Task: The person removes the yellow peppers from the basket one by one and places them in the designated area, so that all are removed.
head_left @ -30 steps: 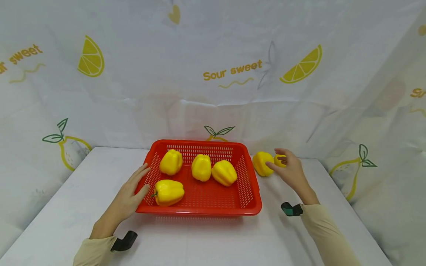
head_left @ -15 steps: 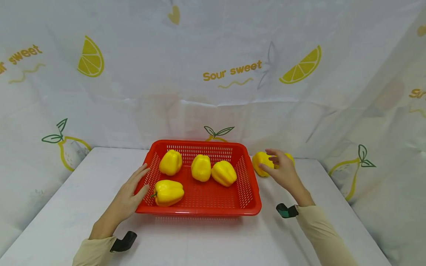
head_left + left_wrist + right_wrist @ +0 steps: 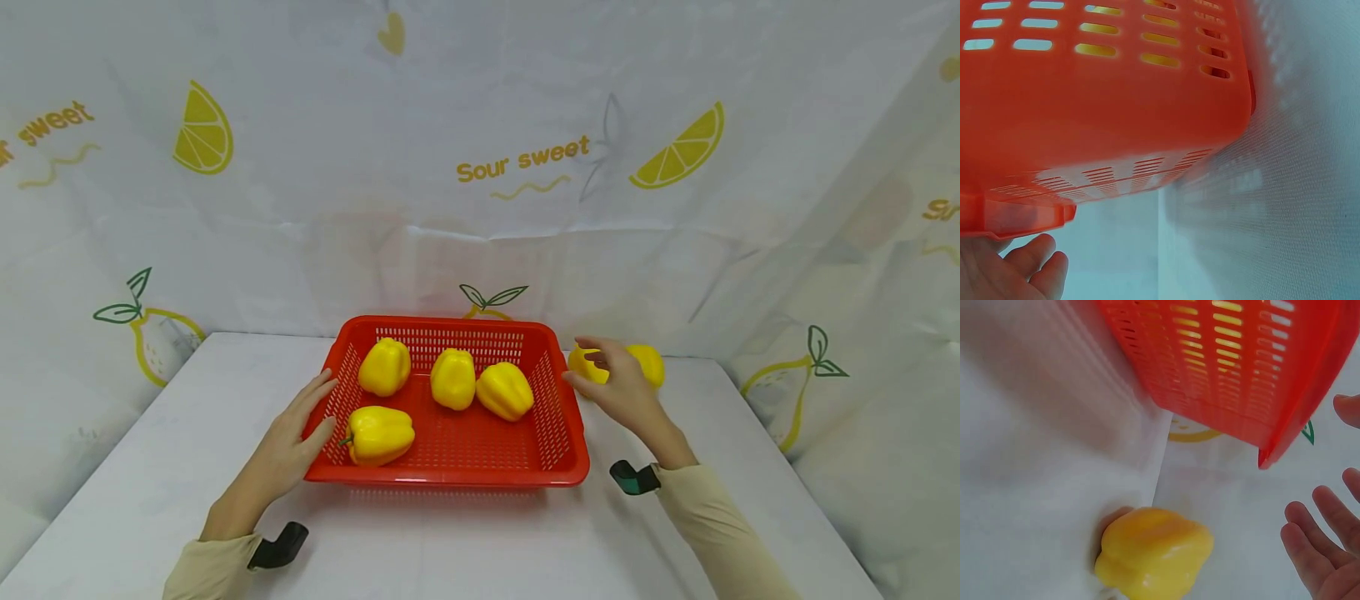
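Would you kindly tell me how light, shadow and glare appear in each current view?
Head: soft, fairly even light, with faint shadows on the white table beside the right sleeve; left wrist: bluish cast, pale sheen on the red basket; right wrist: dimmer, with small highlights on the yellow pepper and shadow beside it.

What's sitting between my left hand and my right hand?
The red basket lies between your left hand and right hand, with four yellow peppers inside it. The head view shows this.
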`<state>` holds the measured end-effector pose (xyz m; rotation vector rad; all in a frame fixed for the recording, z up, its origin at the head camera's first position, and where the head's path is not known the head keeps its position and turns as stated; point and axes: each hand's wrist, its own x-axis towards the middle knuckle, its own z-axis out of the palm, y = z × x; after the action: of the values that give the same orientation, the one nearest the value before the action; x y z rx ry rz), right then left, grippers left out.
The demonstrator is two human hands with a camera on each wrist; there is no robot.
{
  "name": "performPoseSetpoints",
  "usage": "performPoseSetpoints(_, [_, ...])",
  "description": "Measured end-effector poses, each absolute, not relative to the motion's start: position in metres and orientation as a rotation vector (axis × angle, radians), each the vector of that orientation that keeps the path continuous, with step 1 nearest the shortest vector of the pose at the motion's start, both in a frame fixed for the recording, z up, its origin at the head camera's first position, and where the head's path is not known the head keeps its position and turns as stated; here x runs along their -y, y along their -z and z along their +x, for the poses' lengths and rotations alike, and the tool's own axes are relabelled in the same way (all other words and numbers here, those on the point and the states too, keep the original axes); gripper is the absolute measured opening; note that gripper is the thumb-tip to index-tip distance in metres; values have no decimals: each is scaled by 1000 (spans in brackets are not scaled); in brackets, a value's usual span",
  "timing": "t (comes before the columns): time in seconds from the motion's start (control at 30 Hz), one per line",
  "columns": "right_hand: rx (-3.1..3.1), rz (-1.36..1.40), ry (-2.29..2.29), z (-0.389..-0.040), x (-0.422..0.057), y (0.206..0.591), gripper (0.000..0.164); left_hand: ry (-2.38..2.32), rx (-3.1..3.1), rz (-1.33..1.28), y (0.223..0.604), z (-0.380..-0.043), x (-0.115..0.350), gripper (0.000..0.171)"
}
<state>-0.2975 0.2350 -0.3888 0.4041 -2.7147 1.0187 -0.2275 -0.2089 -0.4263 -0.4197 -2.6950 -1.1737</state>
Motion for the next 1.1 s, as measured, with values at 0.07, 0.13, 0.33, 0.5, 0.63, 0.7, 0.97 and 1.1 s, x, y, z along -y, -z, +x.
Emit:
performPoseSetpoints(0.07, [2707, 432, -1004, -297, -231, 388, 60, 1174, 2693, -422, 426, -228, 209, 53])
performPoseSetpoints(0.13, [2701, 455, -988, -297, -227, 388, 58, 1173, 2691, -424, 427, -228, 209, 53])
performPoseSetpoints(0.33, [2677, 511, -968, -296, -215, 388, 55, 1175, 2683, -428, 427, -228, 209, 53])
performPoseSetpoints(0.5, [2688, 563, -915, -295, -205, 388, 56, 1170, 2687, -424, 428, -228, 209, 53])
performPoseSetpoints(0.63, [2699, 605, -860, -295, -197, 389, 56, 1168, 2688, -424, 428, -228, 209, 53])
performPoseSetpoints(0.7, [2705, 620, -842, -295, -193, 390, 56, 1169, 2688, -423, 428, -228, 209, 54])
performPoseSetpoints(0.97, [2714, 705, -808, -299, -184, 395, 55, 1174, 2691, -415, 428, -228, 209, 54])
performPoseSetpoints(1.1, [2726, 730, -785, -301, -180, 395, 55, 1174, 2683, -421, 428, -228, 209, 53])
